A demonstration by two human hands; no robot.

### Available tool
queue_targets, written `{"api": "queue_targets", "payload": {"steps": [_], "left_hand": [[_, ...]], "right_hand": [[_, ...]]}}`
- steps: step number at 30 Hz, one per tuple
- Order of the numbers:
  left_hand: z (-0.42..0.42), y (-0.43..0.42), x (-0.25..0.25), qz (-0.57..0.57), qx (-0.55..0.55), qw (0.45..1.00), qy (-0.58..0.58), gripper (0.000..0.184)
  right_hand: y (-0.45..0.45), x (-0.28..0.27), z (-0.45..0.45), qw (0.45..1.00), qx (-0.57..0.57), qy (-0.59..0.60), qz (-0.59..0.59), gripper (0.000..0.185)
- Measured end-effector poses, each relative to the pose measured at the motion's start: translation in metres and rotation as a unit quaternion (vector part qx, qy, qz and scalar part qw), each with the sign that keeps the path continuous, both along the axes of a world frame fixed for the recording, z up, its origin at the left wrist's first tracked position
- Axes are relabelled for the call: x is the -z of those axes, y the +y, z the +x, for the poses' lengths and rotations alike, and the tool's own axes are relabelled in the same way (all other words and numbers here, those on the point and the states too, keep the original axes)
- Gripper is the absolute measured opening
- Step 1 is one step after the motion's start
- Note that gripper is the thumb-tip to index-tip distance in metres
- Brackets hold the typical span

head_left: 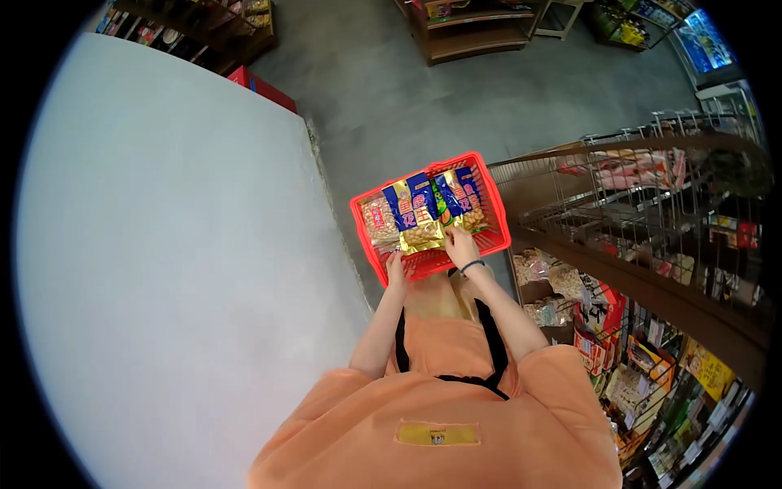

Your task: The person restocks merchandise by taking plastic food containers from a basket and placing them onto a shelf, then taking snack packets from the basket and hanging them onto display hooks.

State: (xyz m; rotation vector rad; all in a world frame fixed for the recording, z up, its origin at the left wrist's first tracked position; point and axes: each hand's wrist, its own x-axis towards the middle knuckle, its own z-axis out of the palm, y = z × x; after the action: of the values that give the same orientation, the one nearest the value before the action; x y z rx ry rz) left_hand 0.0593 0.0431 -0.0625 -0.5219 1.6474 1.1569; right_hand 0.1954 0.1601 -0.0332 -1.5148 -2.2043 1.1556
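A red plastic basket [502,236] is in front of my body. Inside it lie a blue and gold snack packet [413,208] in the middle, another blue and gold packet [462,196] at the right, and a clear packet of nuts [377,218] at the left. A bit of green packaging shows between the two blue ones. My left hand [397,267] is closed at the near left side of the basket, by the lower edge of the packets. My right hand [462,247], with a dark band at the wrist, pinches the lower right corner of the middle packet.
A white wall surface [187,212] fills the left side. At the right stand wire shelves [635,269] with many packaged snacks. A wooden shelf unit [476,41] is ahead on the grey floor [366,90]. A lit cooler [707,41] shows at the upper right.
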Motion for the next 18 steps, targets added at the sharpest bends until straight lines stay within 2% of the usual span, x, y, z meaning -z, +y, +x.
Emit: {"api": "queue_targets", "payload": {"steps": [1,2,4,6,8,10,12,14,18], "left_hand": [[-0.007,-0.002,0.008,0.038,0.000,0.999,-0.033,0.063],[-0.009,-0.004,0.018,0.030,-0.006,0.999,-0.036,0.063],[-0.013,0.000,0.023,0.031,-0.015,0.999,-0.034,0.065],[-0.019,0.002,0.033,0.038,-0.019,0.998,-0.047,0.060],[-0.022,-0.003,0.046,0.076,0.003,0.991,-0.111,0.054],[-0.019,0.005,0.040,0.048,-0.003,0.994,-0.098,0.051],[-0.016,0.010,0.039,0.017,-0.005,0.996,-0.087,0.048],[-0.015,0.012,0.049,0.056,-0.034,0.994,-0.090,0.047],[-0.013,0.022,0.041,0.028,-0.026,0.996,-0.080,0.041]], "right_hand": [[0.006,0.007,-0.012,0.996,0.071,0.008,-0.054,0.021],[0.009,0.026,-0.022,0.981,0.156,0.098,-0.062,0.020],[0.027,0.040,-0.041,0.909,0.313,0.225,-0.161,0.021],[0.043,0.063,-0.053,0.880,0.350,0.197,-0.254,0.023],[0.051,0.055,-0.064,0.945,0.276,0.126,-0.124,0.023],[0.061,0.044,-0.073,0.948,0.262,0.114,-0.141,0.031],[0.067,0.070,-0.078,0.931,0.289,0.161,-0.153,0.027],[0.071,0.085,-0.082,0.915,0.325,0.185,-0.153,0.023],[0.075,0.064,-0.088,0.938,0.281,0.046,-0.195,0.025]]}}
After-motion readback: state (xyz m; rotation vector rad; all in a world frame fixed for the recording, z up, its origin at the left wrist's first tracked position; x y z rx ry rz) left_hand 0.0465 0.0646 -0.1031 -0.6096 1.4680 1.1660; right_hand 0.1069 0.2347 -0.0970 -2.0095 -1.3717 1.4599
